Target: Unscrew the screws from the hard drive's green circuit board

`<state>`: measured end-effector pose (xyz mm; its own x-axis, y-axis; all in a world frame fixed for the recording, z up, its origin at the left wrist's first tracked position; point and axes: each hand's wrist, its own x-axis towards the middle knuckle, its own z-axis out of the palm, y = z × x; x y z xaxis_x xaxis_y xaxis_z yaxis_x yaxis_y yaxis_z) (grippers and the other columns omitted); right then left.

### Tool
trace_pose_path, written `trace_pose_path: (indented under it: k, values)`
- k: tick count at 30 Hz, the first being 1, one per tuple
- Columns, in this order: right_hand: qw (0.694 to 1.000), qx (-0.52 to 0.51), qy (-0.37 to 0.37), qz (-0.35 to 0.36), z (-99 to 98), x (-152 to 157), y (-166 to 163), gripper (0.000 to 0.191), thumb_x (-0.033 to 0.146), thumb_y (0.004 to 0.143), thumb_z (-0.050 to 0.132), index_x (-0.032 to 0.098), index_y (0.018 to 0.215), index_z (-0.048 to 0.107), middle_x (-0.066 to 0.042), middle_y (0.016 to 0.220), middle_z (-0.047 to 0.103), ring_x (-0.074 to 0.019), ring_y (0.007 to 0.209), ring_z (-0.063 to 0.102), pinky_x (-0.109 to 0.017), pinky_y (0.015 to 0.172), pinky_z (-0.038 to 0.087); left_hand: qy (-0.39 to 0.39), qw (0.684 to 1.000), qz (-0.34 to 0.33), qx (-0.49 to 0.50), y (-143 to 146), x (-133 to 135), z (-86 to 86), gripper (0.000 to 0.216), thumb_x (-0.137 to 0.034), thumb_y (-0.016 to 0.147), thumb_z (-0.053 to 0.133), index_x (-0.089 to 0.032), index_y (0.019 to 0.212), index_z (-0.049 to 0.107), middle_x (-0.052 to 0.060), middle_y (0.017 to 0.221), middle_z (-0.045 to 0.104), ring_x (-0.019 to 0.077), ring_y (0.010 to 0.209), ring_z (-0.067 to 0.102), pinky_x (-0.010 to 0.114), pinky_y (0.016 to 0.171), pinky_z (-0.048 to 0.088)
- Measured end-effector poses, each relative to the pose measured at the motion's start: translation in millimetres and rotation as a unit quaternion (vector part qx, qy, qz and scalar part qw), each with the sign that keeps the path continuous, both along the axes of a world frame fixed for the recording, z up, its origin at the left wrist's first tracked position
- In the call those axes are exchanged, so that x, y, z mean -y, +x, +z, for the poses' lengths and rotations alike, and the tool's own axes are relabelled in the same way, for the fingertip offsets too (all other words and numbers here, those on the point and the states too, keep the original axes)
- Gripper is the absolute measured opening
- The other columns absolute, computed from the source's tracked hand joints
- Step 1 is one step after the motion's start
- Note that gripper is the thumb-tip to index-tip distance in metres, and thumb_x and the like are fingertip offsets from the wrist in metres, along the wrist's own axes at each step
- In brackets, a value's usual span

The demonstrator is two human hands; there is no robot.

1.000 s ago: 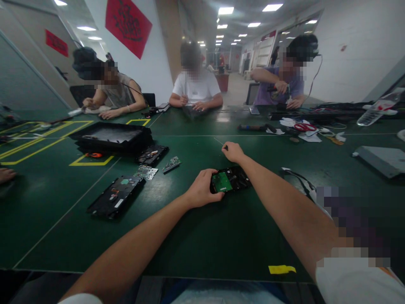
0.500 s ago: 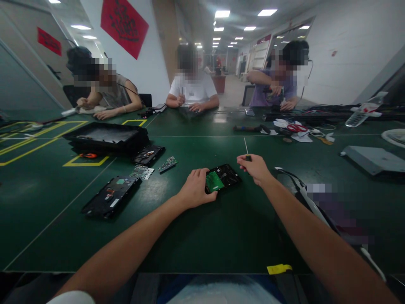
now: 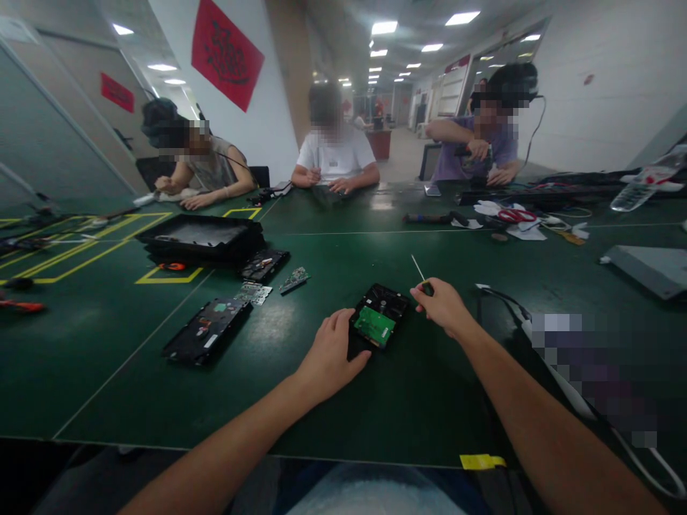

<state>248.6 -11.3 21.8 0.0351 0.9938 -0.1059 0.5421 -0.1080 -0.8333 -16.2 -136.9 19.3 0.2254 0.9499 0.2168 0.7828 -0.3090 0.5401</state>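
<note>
A hard drive (image 3: 382, 312) with a green circuit board lies on the green table in front of me. My left hand (image 3: 333, 350) is at its left side, thumb and fingers apart, the fingertips at or very near the drive's edge; exact contact is hard to make out. My right hand (image 3: 441, 304) is closed round the dark handle of a screwdriver (image 3: 418, 267), right of the drive. The screwdriver's thin shaft points up and to the left, away from the drive, its tip in the air.
To the left lie a black drive-like unit (image 3: 208, 330), a metal plate (image 3: 253, 292), a small circuit board (image 3: 295, 280) and black trays (image 3: 201, 239). A grey metal box (image 3: 647, 268) and a white power strip (image 3: 558, 372) are on the right. Three people sit across the table.
The hard drive has turned, its green board now toward me. My left hand's grip has loosened, and the thumb is off the drive. The screwdriver shaft leans more to the left. The view has shifted.
</note>
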Motion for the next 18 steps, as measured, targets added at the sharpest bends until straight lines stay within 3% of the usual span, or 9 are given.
trace_pose_path:
  k: [3, 11, 16, 18]
  values:
    - [0.999, 0.007, -0.024, 0.034, 0.8, 4, 4, 0.008, 0.027, 0.093, 0.067, 0.02, 0.096, 0.064, -0.008, 0.086, 0.075, -0.0191, 0.071, 0.074, -0.025, 0.047, 0.049, 0.001, 1.0, -0.007, 0.018, 2, 7, -0.9, 0.069, -0.029, 0.086, 0.071, -0.021, 0.148, 0.041, 0.016, 0.149, 0.052, 0.0352, 0.139, 0.051, 0.058, 0.118, 0.043]
    - [0.982, -0.14, -0.034, 0.121, -15.2, -16, -3, 0.017, 0.03, 0.091, 0.072, 0.017, 0.099, 0.065, -0.009, 0.089, 0.076, -0.0167, 0.078, 0.073, -0.02, 0.049, 0.044, -0.008, 0.997, -0.039, 0.067, 18, 31, 0.0, 0.069, -0.022, 0.087, 0.067, -0.028, 0.149, 0.038, 0.013, 0.153, 0.044, 0.0322, 0.133, 0.057, 0.055, 0.113, 0.052]
    - [0.979, -0.169, -0.031, 0.106, -21.7, -28, 1, 0.021, 0.03, 0.085, 0.077, 0.017, 0.097, 0.066, -0.003, 0.085, 0.071, -0.0106, 0.066, 0.063, -0.019, 0.048, 0.042, -0.007, 0.995, -0.071, 0.07, 13, 31, -3.0, 0.063, -0.026, 0.092, 0.065, -0.029, 0.149, 0.037, 0.012, 0.148, 0.048, 0.0272, 0.121, 0.065, 0.05, 0.107, 0.058]
    - [0.98, -0.159, -0.024, 0.117, -22.7, -26, 5, 0.023, 0.031, 0.082, 0.079, 0.017, 0.097, 0.067, 0.0, 0.08, 0.067, -0.0097, 0.063, 0.06, -0.02, 0.049, 0.043, 0.016, 0.997, -0.074, 0.032, 8, 23, -0.6, 0.059, -0.03, 0.093, 0.065, -0.028, 0.146, 0.04, 0.013, 0.146, 0.051, 0.0292, 0.127, 0.061, 0.051, 0.11, 0.054]
